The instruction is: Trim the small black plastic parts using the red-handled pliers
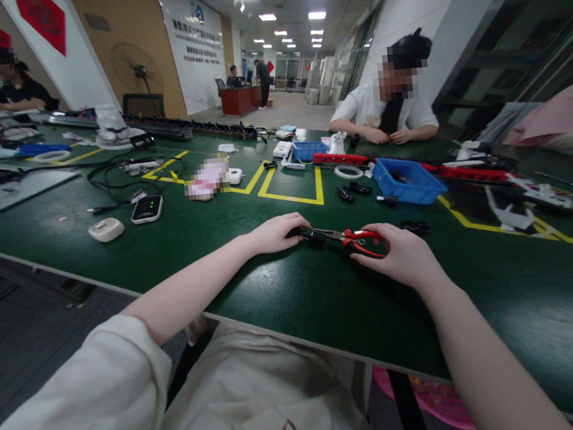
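My right hand (394, 249) is closed around the handles of red-and-black pliers (361, 240), their slim jaws pointing left. A small black part (312, 235) sits at the tips of the jaws; its exact kind is too small to make out. My left hand (282, 232) pinches the other end of that black part, thumb and fingers pressed together. Both hands are low over the green table, near its front edge. Whether the jaws grip the part or only touch it, I cannot tell.
A black cable bundle (415, 228) lies beyond my right hand. Past it stands a blue bin (406, 181), with black connectors (353, 191) to its left. On the left are a white case (106, 229), a small device (147, 209) and a phone (208, 178). A co-worker (387, 99) sits opposite.
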Motion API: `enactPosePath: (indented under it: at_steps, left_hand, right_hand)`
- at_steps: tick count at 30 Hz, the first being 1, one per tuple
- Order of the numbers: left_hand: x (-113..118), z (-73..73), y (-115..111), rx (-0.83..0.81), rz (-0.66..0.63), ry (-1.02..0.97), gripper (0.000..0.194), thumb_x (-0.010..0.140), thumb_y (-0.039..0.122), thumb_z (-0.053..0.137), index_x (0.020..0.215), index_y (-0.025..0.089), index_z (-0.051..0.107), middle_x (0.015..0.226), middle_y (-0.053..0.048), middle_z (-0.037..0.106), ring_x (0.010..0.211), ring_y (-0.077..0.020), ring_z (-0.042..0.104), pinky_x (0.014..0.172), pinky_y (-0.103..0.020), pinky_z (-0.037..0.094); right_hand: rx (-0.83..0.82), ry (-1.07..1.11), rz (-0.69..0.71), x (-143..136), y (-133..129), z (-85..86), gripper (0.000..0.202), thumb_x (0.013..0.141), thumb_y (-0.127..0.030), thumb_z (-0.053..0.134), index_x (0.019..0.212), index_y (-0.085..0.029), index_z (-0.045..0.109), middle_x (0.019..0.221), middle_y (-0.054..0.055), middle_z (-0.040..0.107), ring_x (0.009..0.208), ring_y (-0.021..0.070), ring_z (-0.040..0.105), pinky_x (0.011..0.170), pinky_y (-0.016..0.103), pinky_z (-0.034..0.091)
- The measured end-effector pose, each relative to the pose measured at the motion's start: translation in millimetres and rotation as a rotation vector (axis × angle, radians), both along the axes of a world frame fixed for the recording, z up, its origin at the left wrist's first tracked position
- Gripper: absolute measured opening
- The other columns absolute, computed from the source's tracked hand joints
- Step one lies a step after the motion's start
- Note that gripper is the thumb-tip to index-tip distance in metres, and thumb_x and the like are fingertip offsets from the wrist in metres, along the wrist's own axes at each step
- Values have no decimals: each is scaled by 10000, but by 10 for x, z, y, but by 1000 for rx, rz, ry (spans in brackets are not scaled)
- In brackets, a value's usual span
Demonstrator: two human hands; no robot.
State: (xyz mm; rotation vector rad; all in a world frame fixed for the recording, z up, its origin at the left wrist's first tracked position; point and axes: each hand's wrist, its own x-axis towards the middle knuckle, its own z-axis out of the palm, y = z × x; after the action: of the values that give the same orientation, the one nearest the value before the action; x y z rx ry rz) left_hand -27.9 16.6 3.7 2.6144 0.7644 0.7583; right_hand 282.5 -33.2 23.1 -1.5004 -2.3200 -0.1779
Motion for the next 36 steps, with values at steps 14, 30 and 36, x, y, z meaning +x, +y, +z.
enactPosePath:
  at_steps: [14,30,36]
  left_hand:
    - [14,20,-13,-1,4,-5,214,962,295,560,1116,163,630,1101,-96,640,1031,-221,635,910,-341,509]
    - [-1,-16,14,24,4,10,293,863,105,545,1139,168,620,1138,-91,624,1066,-217,636,947,-331,517]
    - [-14,-28,32,47,25,16,260,850,102,551,1084,172,640,1166,-91,621,1094,-226,634,974,-348,519]
  right_hand:
    - [22,4,8,-8,-6,2,553,754,-635,672,1130,-231,641,1004,71,722,811,271,674,668,383,512]
    - [69,-9,16,-2,-8,-18,578,766,-620,676,1188,-227,639,1091,70,704,826,267,664,703,398,516]
    - [82,-13,16,0,-18,-7,595,769,-631,671,1195,-218,639,1081,80,704,798,266,649,683,397,515]
